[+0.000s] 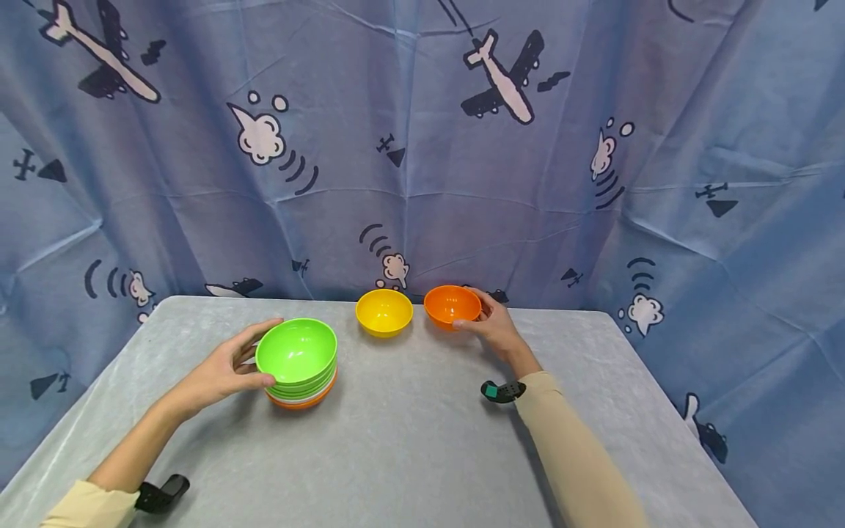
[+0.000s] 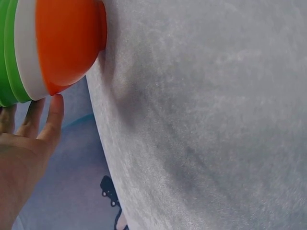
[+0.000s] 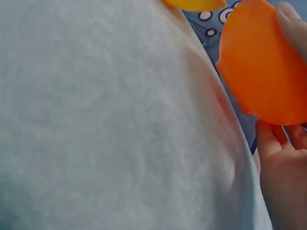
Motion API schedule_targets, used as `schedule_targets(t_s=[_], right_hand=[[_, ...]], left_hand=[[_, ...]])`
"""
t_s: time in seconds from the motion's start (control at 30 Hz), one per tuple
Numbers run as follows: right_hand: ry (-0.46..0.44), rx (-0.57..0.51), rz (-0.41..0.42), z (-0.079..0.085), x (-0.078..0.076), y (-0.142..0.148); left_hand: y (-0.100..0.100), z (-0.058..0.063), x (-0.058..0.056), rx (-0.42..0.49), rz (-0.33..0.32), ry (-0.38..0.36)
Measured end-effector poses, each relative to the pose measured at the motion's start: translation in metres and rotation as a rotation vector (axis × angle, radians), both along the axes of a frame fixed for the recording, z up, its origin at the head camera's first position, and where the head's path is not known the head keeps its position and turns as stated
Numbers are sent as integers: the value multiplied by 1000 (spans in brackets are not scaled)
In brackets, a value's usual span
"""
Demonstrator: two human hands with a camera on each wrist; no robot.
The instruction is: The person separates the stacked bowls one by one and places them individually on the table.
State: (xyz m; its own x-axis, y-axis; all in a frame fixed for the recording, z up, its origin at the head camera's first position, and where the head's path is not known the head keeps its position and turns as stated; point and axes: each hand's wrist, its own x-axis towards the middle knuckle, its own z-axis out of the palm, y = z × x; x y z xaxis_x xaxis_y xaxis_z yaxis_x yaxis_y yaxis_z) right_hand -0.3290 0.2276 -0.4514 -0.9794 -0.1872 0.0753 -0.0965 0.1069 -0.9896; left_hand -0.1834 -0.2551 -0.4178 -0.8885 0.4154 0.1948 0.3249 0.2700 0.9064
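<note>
On the left of the table stands a stack of bowls [image 1: 297, 356], with green ones on top, then a white one and an orange bowl [image 2: 69, 43] at the bottom. My left hand [image 1: 227, 370] holds the stack's left side, thumb at the near side and fingers round the far side. At the back of the table my right hand [image 1: 496, 328] grips a separate orange bowl [image 3: 264, 67] by its right side, thumb in front and fingers behind. Whether that bowl touches the table is unclear. Just left of it sits a yellow bowl [image 1: 384, 312], upright and untouched.
A grey cloth covers the table [image 1: 396, 440]. Directly behind its far edge hangs a blue curtain [image 1: 422, 147] printed with aeroplanes. Dark bands [image 1: 503, 391] are worn on both wrists.
</note>
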Motion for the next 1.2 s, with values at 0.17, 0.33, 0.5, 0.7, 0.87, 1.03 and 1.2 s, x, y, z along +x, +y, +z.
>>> schedule_targets(t_s=[0.17, 0.33, 0.5, 0.7, 0.87, 1.03, 1.2], right_hand=[[2, 11, 20, -8, -4, 1], [5, 11, 29, -13, -4, 3], [13, -4, 52, -15, -4, 6], [54, 43, 107, -17, -6, 9], [60, 118, 124, -14, -5, 12], [52, 190, 99, -4, -1, 22], [83, 112, 89, 8, 3, 30]], left_hand=[[1, 0, 0, 4, 0, -3], [2, 0, 0, 11, -7, -6], [2, 0, 0, 16, -12, -11], [0, -1, 0, 33, -22, -11], [2, -3, 1, 46, -54, -19], [5, -7, 3, 38, -42, -28], [3, -8, 4, 33, -13, -22]])
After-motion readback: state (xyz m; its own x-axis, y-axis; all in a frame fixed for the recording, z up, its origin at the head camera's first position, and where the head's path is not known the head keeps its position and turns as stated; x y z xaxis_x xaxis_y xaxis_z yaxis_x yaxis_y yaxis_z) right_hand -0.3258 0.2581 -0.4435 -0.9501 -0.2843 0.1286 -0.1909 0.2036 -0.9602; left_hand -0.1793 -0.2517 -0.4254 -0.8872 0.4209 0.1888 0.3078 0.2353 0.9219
